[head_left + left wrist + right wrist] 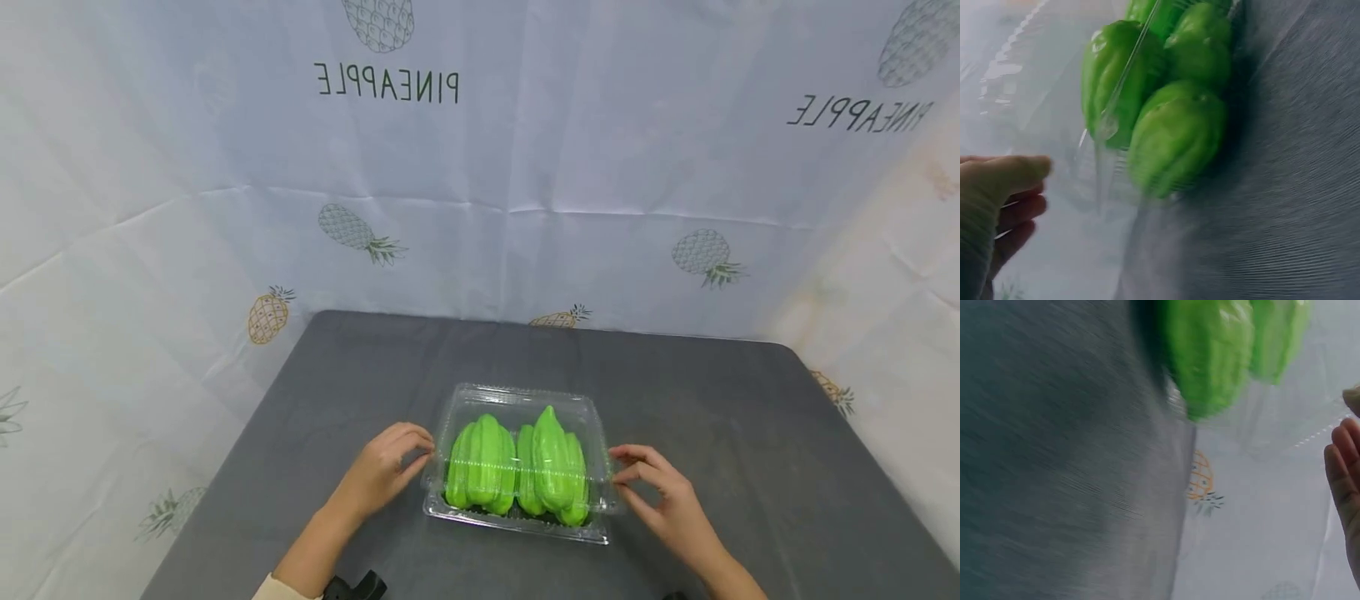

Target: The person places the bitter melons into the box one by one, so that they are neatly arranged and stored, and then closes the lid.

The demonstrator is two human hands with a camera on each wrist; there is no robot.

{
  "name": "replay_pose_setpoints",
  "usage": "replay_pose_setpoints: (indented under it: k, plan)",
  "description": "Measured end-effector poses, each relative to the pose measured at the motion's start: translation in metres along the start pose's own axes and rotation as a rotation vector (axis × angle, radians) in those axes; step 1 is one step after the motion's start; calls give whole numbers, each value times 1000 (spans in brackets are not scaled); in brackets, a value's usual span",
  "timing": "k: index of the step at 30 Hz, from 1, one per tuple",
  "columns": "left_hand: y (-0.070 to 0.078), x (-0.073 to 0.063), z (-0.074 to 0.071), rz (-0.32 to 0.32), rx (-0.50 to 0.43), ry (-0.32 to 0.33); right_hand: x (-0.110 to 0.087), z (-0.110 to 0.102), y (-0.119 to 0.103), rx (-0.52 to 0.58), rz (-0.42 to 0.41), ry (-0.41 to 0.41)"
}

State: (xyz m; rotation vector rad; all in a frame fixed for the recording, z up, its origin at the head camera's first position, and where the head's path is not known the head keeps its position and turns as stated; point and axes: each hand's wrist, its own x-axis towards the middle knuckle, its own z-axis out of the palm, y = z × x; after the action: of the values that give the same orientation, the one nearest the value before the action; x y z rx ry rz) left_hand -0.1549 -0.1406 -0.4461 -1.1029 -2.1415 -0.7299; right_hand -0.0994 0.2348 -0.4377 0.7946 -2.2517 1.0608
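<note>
A clear plastic clamshell box [517, 527] stands on the table, its lid [517, 398] tilted over the contents with the front edge above the base rim. Inside lie several ridged green fruits [551, 458] in two groups, also seen as green fruits [1179, 134] in the left wrist view and green fruits [1207, 356] in the right wrist view. At the lid's left edge my left hand [386, 468] pinches it between thumb and fingers. Opposite, my right hand [663, 500] pinches the lid's right edge with bent fingers. The clear plastic makes exact contact hard to see.
The dark grey table [375, 358] extends around the box. Behind it and at both sides hangs a white cloth [510, 150] printed with pineapples. Black gear [356, 587] shows at the left wrist.
</note>
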Motion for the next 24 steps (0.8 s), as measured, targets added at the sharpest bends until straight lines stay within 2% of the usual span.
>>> replay_pose_setpoints:
  k: [3, 5, 8, 11, 14, 17, 19, 21, 24]
  plan:
    - [9, -15, 3, -94, 9, -50, -12, 6, -3, -74, 65, -12]
    - [16, -26, 4, -178, -1, -86, -21, 10, -4, -129, 134, -34]
    - [26, -38, 6, -306, -45, -121, -31, 13, -8, -156, 247, -63]
    - [35, -47, 9, -417, -109, -120, -37, 16, -13, -127, 354, -73]
    - [42, -52, 15, -510, -191, -86, -40, 21, -18, -77, 471, -72]
    - [48, -52, 21, -580, -258, -43, -39, 25, -21, 18, 654, -92]
    - [51, -50, 24, -615, -306, -7, -38, 27, -21, 121, 778, -110]
    - [54, -48, 26, -703, -391, -2, -40, 29, -19, 262, 808, -132]
    - [57, -46, 28, -883, -533, -16, -44, 30, -15, 518, 770, -167]
